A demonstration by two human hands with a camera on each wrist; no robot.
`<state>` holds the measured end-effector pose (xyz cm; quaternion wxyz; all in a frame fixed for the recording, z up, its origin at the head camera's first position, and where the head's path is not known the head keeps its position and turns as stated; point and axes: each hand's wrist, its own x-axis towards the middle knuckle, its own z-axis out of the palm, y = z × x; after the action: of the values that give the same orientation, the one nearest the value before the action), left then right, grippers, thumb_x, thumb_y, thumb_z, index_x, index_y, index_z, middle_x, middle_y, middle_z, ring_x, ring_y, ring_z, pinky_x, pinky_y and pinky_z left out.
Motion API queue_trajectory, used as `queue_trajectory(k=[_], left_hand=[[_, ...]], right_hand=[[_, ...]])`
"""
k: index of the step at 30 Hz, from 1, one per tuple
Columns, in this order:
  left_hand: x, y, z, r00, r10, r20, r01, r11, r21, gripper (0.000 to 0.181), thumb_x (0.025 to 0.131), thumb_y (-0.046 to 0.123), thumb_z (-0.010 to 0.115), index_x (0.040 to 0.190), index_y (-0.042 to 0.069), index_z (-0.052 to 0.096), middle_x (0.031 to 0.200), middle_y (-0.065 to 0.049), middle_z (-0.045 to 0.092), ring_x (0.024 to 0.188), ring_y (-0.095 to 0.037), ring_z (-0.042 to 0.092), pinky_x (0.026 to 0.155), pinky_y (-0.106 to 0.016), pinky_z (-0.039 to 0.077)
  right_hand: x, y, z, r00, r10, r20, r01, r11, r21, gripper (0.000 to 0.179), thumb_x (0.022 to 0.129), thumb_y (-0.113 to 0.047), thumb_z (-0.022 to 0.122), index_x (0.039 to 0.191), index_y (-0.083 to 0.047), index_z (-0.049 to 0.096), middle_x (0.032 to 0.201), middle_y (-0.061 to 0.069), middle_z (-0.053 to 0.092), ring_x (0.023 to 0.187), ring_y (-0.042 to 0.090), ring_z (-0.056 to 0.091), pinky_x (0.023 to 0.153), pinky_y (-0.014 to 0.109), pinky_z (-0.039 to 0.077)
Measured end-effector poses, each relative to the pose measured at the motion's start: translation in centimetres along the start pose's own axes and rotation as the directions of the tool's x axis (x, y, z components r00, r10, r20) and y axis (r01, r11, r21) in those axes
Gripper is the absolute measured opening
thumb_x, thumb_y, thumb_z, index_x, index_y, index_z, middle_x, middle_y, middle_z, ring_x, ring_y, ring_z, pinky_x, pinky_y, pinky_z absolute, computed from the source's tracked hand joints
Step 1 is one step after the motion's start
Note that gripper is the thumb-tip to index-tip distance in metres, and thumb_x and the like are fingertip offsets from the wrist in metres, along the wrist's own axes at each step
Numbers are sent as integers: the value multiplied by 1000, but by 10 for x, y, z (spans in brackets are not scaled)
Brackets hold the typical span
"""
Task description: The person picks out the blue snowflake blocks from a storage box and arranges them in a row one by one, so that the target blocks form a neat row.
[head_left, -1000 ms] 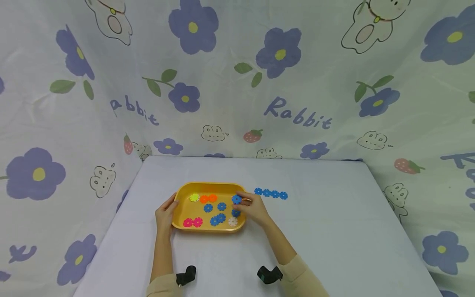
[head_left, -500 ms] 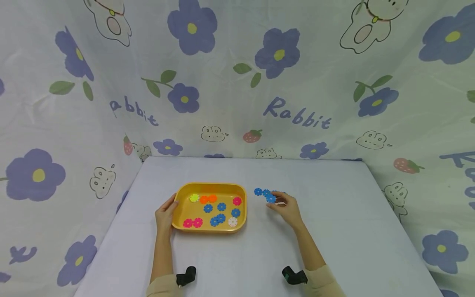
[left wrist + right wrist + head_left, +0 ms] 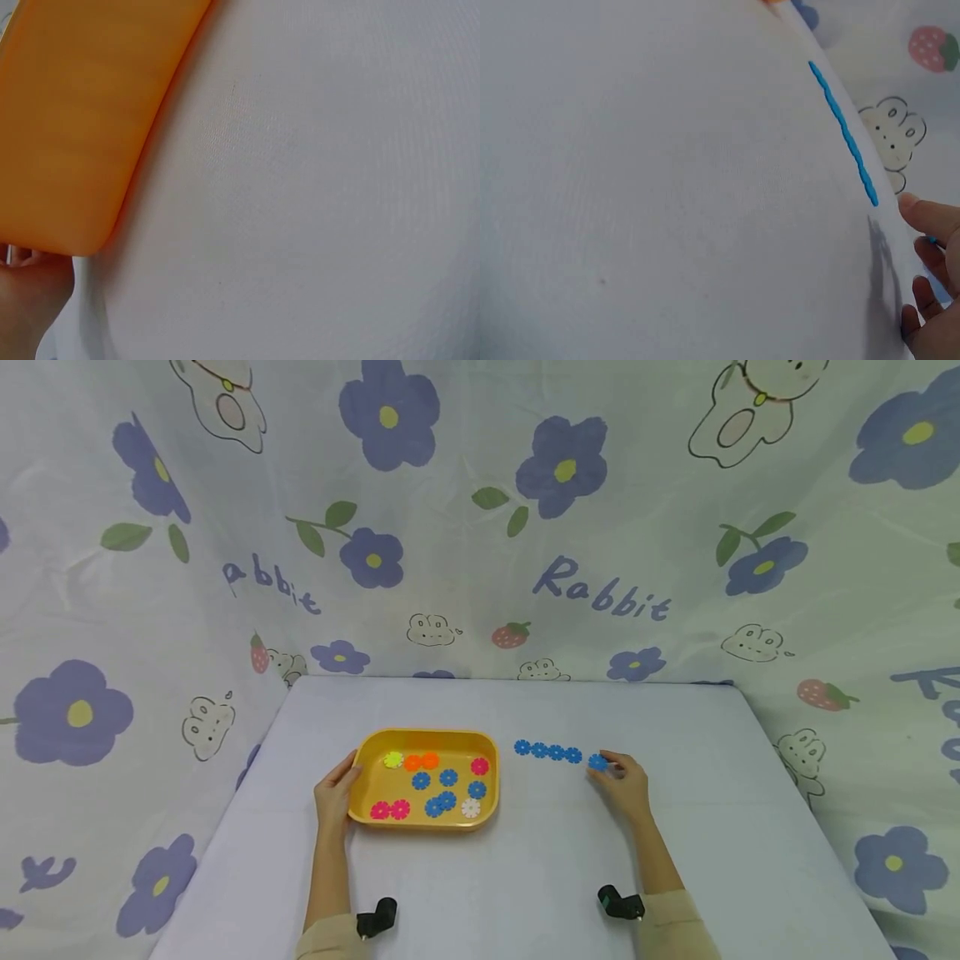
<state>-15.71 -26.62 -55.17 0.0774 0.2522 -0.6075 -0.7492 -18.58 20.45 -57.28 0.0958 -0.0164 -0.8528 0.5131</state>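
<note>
My right hand (image 3: 626, 785) pinches a blue snowflake disc (image 3: 597, 762) between thumb and fingers. This disc is just right of a row of blue snowflake discs (image 3: 556, 752) on the table, with a small gap between. In the right wrist view only a speck of blue shows behind the fingers (image 3: 930, 217), and the row (image 3: 845, 135) is seen nearly edge-on. My left hand (image 3: 333, 793) grips the left end of the yellow tray (image 3: 423, 823), thumb at the rim; the left wrist view shows the tray's orange-looking outside (image 3: 82, 127) above that hand.
Inside the tray lie several loose blue discs (image 3: 421, 781), joined pink discs (image 3: 390, 810), orange discs (image 3: 421, 762), a yellow-green disc (image 3: 393, 760), a white disc (image 3: 470, 808) and a lone pink disc (image 3: 479, 766). A patterned curtain (image 3: 465, 543) stands behind the white table (image 3: 465, 893).
My right hand has lifted the blue disc out of the tray and carried it right, past the row to its right end. A pink disc beneath is uncovered. My left hand stays put.
</note>
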Motion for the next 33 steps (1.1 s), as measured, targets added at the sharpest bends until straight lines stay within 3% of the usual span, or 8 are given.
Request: queue_trajectory(k=[3,7,15,18,21,26,33], left_hand=[[0,0,0,1000,-3,-1,3,1000,5,46,92,16,61,135,5,50,137,-4,51,127,-14,46,102,-22,40],[-1,1,1,1000,4,-6,-4,1000,-1,45,92,14,61,135,4,50,130,4,57,127,-14,46,101,-21,41],[-2,0,1,1000,8,6,-8,1000,-3,45,92,12,61,135,3,50,137,-6,50,128,-16,45,102,-22,41],[-2,0,1,1000,16,-2,-16,1000,-2,44,92,12,61,134,3,50,131,1,56,124,-12,48,100,-20,42],[-1,-1,0,1000,27,-8,-27,1000,-2,44,92,12,61,134,2,51,118,15,63,117,-5,52,98,-18,43],[0,-2,-1,999,29,-16,-29,1000,-11,45,91,12,62,133,2,51,99,25,66,107,3,55,96,-16,44],[0,-3,0,999,26,-21,-26,1000,4,44,90,13,63,132,3,53,112,17,65,114,-3,54,97,-18,44]], right_hand=[[2,6,-1,999,-26,-29,25,1000,-12,41,75,-7,78,112,6,65,113,25,62,105,39,53,88,50,46],[5,8,-2,996,-74,-47,74,997,-5,40,74,-2,77,110,10,64,109,28,62,106,42,54,89,53,46],[14,13,-2,999,-27,-35,27,1000,-8,43,77,-7,76,115,8,62,116,28,60,113,42,51,100,56,38],[19,18,0,999,-37,-22,35,997,-72,44,78,-9,76,116,6,62,117,26,60,113,41,51,101,57,34],[23,19,2,1000,-30,4,31,984,-174,44,79,-14,76,117,3,63,118,25,60,113,42,49,98,59,30],[25,12,1,998,37,58,-18,956,-293,48,81,-23,73,122,-1,60,121,25,55,115,46,42,89,61,29],[24,9,-1,996,65,57,-51,974,-220,47,83,-16,72,124,2,58,117,22,61,118,40,46,99,60,23]])
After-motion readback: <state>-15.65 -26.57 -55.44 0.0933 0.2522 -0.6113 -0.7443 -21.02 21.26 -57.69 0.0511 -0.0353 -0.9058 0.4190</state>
